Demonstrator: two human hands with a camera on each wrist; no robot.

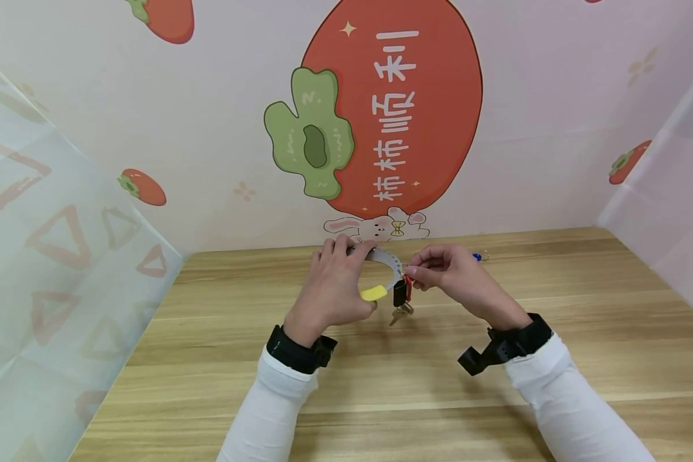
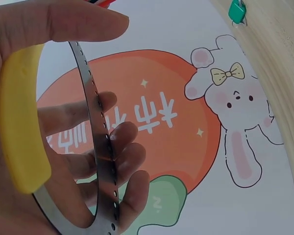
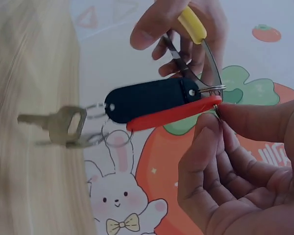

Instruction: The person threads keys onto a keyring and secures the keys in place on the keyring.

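My left hand (image 1: pixel 337 282) holds a metal key hoop (image 1: pixel 391 260), a flat band with a row of small holes and a yellow grip (image 2: pixel 22 117) lying against the palm. The thumb and fingers are around the hoop in the left wrist view. Beside the hoop's right side, my right hand (image 1: pixel 453 276) pinches a small metal ring (image 3: pixel 218 113) at the end of a red key tag (image 3: pixel 174 113). A black key tag (image 3: pixel 147 98) hangs next to the red one, its ring at the hoop's band. Brass-coloured keys (image 3: pixel 66 126) dangle from the tags' other ends, above the table.
On the wooden table (image 1: pixel 237 359), a blue key tag (image 1: pixel 477 256) lies behind my right hand. A green tag (image 2: pixel 237 11) shows at the corner of the left wrist view. A printed backdrop (image 1: pixel 219 128) stands along the table's back edge.
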